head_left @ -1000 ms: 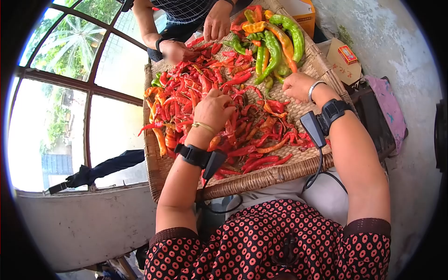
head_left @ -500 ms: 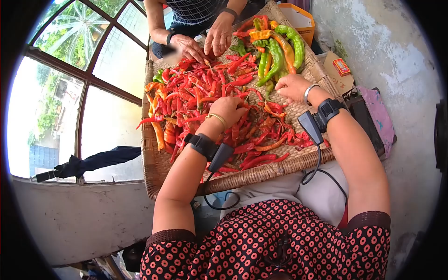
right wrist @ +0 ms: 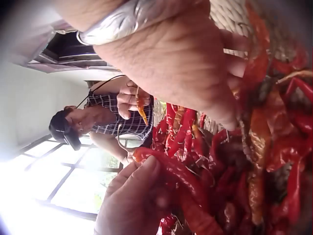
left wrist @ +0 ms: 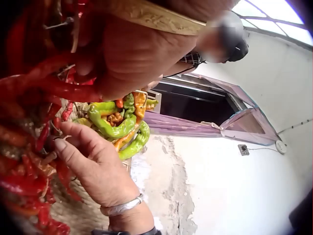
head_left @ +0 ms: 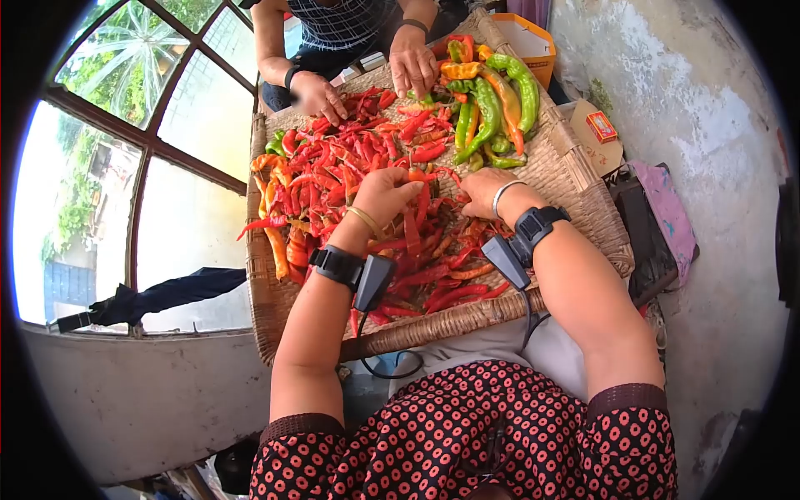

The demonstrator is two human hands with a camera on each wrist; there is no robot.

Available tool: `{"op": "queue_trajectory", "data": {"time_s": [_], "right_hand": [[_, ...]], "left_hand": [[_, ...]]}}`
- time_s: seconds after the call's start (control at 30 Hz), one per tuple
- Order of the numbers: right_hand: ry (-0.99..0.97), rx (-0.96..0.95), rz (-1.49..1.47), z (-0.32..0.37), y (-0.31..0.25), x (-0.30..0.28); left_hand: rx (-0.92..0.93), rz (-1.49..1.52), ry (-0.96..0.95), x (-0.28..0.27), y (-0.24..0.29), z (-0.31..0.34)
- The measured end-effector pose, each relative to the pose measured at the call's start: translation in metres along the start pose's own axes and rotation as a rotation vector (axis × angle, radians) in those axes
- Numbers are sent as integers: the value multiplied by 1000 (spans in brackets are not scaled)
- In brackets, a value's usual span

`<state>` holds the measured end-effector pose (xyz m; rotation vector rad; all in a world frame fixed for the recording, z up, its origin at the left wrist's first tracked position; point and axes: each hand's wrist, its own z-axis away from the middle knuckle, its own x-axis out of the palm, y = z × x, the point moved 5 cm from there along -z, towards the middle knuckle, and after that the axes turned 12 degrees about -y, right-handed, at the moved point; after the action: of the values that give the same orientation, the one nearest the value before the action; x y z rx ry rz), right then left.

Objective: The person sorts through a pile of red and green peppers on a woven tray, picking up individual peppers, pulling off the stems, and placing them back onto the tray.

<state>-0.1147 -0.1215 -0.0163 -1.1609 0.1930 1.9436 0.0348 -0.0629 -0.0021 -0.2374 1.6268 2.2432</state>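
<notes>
Red chili peppers [head_left: 321, 179], some shiny and some wrinkled, lie heaped in a woven basket tray [head_left: 467, 318]. In the middle of the heap my left hand [head_left: 383, 198] holds a red chili pepper [right wrist: 178, 171], its thumb laid along the top end near the pale stem. Just to the right, my right hand [head_left: 487, 193] is low at the edge of the heap. The left wrist view shows its thumb [left wrist: 68, 152] and fingers pinching a small dark, shrivelled chili pepper, mostly hidden by the fingertips.
Large green and orange peppers [head_left: 492, 104] lie at the tray's back right. Across the tray, another person's hands [head_left: 412, 68] hover over the chilies. A matchbox [head_left: 601, 127] rests on cardboard beside the tray; windows [head_left: 100, 192] stand on the left.
My right hand has moved left and nearer my body, from beside the green peppers to the red heap. My left hand has shifted slightly left. The other person's hands have moved apart.
</notes>
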Motion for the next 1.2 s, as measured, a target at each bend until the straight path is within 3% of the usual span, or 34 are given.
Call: {"op": "queue_trajectory", "data": {"time_s": [0.1, 0.2, 0.3, 0.37, 0.4, 0.47, 0.5, 0.57, 0.7, 0.8, 0.87, 0.9, 0.93, 1.0, 1.03, 1.07, 1.13, 1.2], "right_hand": [[-65, 47, -21, -2, 4, 5], [-174, 40, 36, -12, 10, 13], [-136, 5, 31, -14, 12, 11], [-144, -60, -88, -15, 11, 8], [-151, -124, -206, -16, 10, 6], [-102, -166, -314, -18, 12, 3], [-50, -203, -420, -18, 13, 0], [-3, -228, -547, -21, 17, 1], [60, -267, -817, -21, 19, -6], [146, -298, -920, -22, 19, -10], [176, -320, -990, -26, 21, -9], [206, -340, -1061, -27, 21, -11], [207, -341, -1062, -27, 21, -11], [261, -366, -1077, -25, 19, -14], [267, -334, -1099, -20, 17, -17], [268, -335, -1099, -21, 16, -16], [324, -386, -1079, -21, 13, -18], [315, -404, -1115, -21, 10, -16]], "left_hand": [[32, 133, -27, -22, 4, -4], [235, 547, 369, -50, 18, 1], [186, 391, 399, -45, 12, -6], [187, -247, 164, -24, -7, -24], [184, -247, 165, -16, -5, -23], [166, -993, 281, 7, 12, -18], [166, -994, 280, 13, 16, -17], [-97, -1103, 133, 22, 9, -18], [-107, -1159, 133, 24, 5, -22], [-120, -1228, 17, 33, 6, -21], [-17, -1120, -220, 45, 13, -12], [62, -1019, -253, 47, 16, -9], [61, -1020, -253, 47, 16, -6], [139, -523, -157, 41, 20, -1], [78, -183, -226, 41, 14, -4], [78, -184, -227, 40, 15, -4], [-24, 188, -250, 39, 12, -3], [-9, 280, -168, 46, 15, -5]]}}
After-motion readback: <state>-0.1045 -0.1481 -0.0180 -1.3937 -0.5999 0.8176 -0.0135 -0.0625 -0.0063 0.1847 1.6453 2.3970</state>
